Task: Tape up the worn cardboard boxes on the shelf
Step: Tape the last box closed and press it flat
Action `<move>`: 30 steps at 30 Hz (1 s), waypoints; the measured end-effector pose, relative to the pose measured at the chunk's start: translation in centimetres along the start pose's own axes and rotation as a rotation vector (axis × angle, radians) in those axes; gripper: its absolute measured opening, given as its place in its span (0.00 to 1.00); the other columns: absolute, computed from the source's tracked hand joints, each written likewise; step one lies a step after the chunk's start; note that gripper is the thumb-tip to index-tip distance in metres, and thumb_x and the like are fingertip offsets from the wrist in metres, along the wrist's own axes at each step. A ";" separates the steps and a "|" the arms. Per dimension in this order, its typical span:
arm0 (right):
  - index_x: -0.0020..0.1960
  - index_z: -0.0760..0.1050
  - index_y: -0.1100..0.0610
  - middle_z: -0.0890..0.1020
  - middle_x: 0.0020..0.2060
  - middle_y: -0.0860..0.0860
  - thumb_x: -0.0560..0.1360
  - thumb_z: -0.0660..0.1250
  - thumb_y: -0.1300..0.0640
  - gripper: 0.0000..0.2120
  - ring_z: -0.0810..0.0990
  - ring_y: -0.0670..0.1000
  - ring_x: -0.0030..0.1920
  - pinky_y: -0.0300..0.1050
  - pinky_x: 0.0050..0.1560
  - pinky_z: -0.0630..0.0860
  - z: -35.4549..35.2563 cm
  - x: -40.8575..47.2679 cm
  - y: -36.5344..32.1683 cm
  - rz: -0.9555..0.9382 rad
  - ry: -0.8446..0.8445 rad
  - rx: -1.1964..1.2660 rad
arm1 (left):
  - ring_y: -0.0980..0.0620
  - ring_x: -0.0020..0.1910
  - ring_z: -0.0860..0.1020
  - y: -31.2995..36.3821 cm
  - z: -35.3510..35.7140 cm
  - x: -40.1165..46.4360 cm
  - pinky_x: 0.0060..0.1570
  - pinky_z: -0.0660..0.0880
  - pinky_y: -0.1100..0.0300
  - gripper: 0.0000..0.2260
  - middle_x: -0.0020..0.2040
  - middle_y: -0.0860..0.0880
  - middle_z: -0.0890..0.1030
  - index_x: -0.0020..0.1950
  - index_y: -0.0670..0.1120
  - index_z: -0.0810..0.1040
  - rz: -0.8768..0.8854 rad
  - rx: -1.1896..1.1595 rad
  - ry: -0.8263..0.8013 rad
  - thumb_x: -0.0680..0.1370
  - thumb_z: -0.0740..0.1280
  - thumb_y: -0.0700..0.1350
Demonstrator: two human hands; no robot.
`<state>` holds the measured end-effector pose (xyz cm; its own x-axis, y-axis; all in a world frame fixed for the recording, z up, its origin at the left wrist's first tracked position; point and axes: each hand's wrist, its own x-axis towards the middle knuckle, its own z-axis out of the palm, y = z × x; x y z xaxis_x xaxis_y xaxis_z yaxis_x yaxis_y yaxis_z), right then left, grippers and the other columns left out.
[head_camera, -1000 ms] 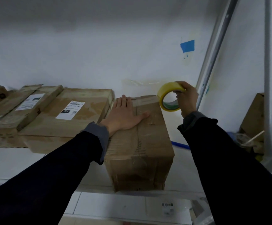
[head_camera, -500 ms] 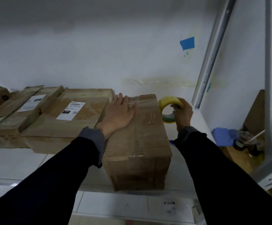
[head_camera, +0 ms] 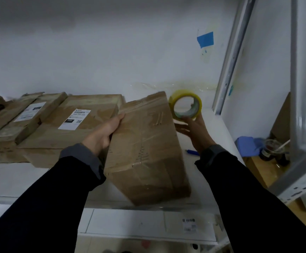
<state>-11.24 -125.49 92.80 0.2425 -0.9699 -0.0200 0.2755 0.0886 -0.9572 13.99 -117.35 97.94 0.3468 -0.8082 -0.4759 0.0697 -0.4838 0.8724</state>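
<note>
A person stands at a white shelf (head_camera: 11, 178) with both arms out. The left hand (head_camera: 103, 134) holds the left side of a worn cardboard box (head_camera: 144, 148), fingers tucked behind it and thumb on top, so its grip is closed on the box. The box is tipped up on its right side near the front edge of the shelf. The right hand (head_camera: 194, 130) is just right of the box. Its grip holds a yellow tape roll (head_camera: 185, 105) from below, with the roll's hole facing us. More flat boxes with a white label (head_camera: 74, 119) lie along the left part of the shelf, close to the back wall. A blue pen (head_camera: 192, 152) lies on the shelf under the right wrist. A blue cloth (head_camera: 247, 146) and a plastic cup (head_camera: 270, 148) sit past the right edge, beside a grey post (head_camera: 300, 79)
</note>
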 end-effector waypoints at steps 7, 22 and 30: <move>0.78 0.54 0.41 0.81 0.57 0.57 0.81 0.66 0.49 0.31 0.84 0.57 0.49 0.52 0.42 0.84 2.3 1.9 -5.2 -0.311 -0.067 -0.493 | 0.44 0.51 0.81 -4.2 1.3 0.8 0.55 0.77 0.49 0.21 0.54 0.40 0.83 0.65 0.41 0.77 -0.070 -0.148 -0.041 0.85 0.57 0.56; 0.64 0.72 0.51 0.83 0.48 0.52 0.76 0.72 0.48 0.19 0.81 0.48 0.36 0.37 0.32 0.78 9.5 2.0 -2.5 -0.270 -0.166 -0.663 | 0.55 0.68 0.74 -1.2 -2.9 1.0 0.71 0.69 0.52 0.37 0.69 0.55 0.76 0.74 0.54 0.71 0.431 0.285 -0.101 0.70 0.71 0.71; 0.59 0.76 0.54 0.84 0.48 0.52 0.72 0.75 0.54 0.17 0.82 0.51 0.46 0.49 0.47 0.82 11.1 2.8 -2.0 -0.297 -0.173 -0.666 | 0.52 0.70 0.73 0.3 -3.8 3.1 0.73 0.68 0.49 0.44 0.71 0.55 0.74 0.76 0.55 0.69 0.258 0.471 -0.222 0.64 0.82 0.62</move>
<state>-0.82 -125.82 97.82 0.4033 -0.8774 0.2599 -0.2561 -0.3808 -0.8885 18.66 -118.74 97.18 0.0897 -0.9463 -0.3107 -0.4320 -0.3181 0.8439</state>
